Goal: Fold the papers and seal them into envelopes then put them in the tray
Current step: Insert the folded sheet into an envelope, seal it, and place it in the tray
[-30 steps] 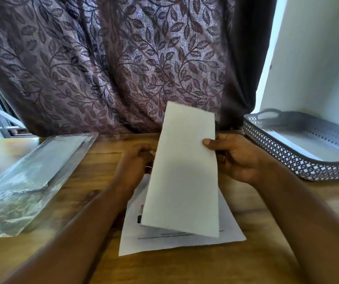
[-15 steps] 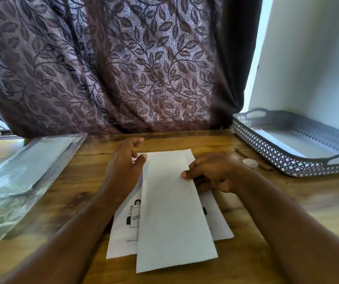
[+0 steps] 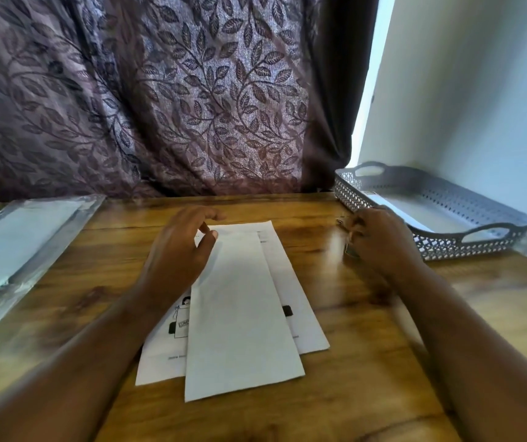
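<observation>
A long white envelope [image 3: 240,314] lies flat on a printed paper sheet [image 3: 163,355] in the middle of the wooden table. My left hand [image 3: 179,250] rests at the envelope's top left corner, fingers loosely curled, thumb at its edge, holding nothing. My right hand [image 3: 380,244] is off the envelope, to its right and just in front of the grey tray [image 3: 472,240]. Its fingers curl down around a small dark item [image 3: 350,250] on the table; blur hides what it is. A white envelope [image 3: 396,210] lies inside the tray.
A clear plastic pack [image 3: 16,247] lies on the table's left side. A leaf-patterned curtain [image 3: 160,106] hangs along the far edge. A white wall [image 3: 479,90] stands behind the tray at the right.
The envelope was held upright, then laid flat on the sheet. My right hand let go of it and moved right toward the tray, onto the small item. My left hand stayed by the envelope's top.
</observation>
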